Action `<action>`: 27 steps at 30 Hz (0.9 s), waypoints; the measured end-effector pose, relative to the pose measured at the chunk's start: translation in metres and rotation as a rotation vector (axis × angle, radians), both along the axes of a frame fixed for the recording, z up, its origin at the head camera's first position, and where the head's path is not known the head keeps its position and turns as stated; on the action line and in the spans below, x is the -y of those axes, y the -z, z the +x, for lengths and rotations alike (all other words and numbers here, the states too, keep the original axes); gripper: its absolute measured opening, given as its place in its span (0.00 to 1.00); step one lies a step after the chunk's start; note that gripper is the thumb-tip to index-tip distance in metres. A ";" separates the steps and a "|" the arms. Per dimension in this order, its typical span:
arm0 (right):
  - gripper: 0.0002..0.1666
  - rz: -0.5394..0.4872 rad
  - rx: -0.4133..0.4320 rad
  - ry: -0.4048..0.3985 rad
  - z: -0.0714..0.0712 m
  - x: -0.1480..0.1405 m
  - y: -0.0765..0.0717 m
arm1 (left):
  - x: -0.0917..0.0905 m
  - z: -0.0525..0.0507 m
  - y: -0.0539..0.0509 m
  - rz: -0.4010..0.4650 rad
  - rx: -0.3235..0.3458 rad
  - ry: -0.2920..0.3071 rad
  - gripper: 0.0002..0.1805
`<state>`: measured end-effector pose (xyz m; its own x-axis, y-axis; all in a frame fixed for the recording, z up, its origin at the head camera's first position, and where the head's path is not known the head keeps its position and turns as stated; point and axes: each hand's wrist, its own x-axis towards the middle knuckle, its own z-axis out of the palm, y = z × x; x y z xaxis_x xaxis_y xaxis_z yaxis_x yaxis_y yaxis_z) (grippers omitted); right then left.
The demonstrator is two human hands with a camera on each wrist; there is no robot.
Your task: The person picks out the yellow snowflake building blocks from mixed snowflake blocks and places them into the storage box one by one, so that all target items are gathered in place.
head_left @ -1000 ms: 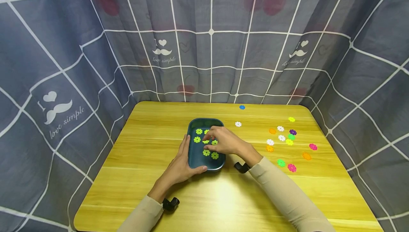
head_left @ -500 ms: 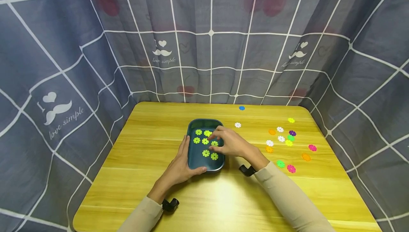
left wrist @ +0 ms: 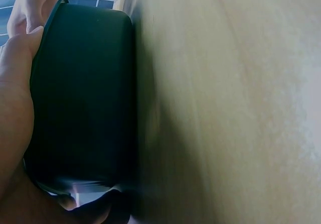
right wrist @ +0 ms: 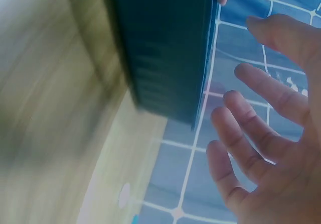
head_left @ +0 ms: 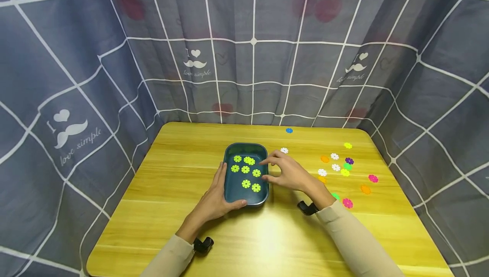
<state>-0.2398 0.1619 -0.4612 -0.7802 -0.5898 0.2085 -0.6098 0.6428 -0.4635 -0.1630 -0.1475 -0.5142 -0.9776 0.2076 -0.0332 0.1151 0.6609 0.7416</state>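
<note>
A dark teal rectangular tray (head_left: 244, 199) stands on the table, with several yellow-green flower-shaped discs (head_left: 245, 169) lying on its floor. My left hand (head_left: 214, 196) holds the tray at its near left corner, fingers along the left side and thumb at the front rim. In the left wrist view the tray's outer wall (left wrist: 83, 93) fills the space beside that hand. Over the tray's right rim hovers my right hand (head_left: 284, 171), fingers spread and holding nothing. The right wrist view shows its fingers (right wrist: 246, 148) apart from the tray wall.
Loose flower discs in several colours lie on the right of the wooden table (head_left: 168, 162), among them a pink one (head_left: 347, 203) and a purple one (head_left: 349, 160). A white disc (head_left: 284, 150) and a blue one (head_left: 289, 130) lie beyond the tray. A grey checked curtain (head_left: 237, 65) surrounds the table.
My right hand has drawn back to the right, from above the discs to the tray's right rim, uncovering discs in the tray. My left hand and the tray have stayed put.
</note>
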 end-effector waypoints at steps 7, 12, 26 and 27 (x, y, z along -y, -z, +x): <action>0.29 -0.044 0.003 0.053 0.001 -0.025 0.003 | 0.000 0.000 -0.001 0.009 -0.003 0.000 0.81; 0.28 -0.054 0.012 0.103 0.006 -0.045 0.002 | -0.001 0.001 0.000 0.005 -0.006 -0.003 0.81; 0.28 -0.049 0.001 0.244 0.009 -0.099 0.008 | 0.000 0.001 0.000 0.002 -0.006 -0.007 0.81; 0.28 -0.045 -0.009 0.251 0.009 -0.103 0.009 | 0.000 0.001 0.000 0.002 -0.007 -0.007 0.81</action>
<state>-0.2309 0.2651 -0.4704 -0.8991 -0.3675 0.2378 -0.4377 0.7538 -0.4901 -0.1618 -0.1471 -0.5140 -0.9793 0.2007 -0.0263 0.1154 0.6600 0.7423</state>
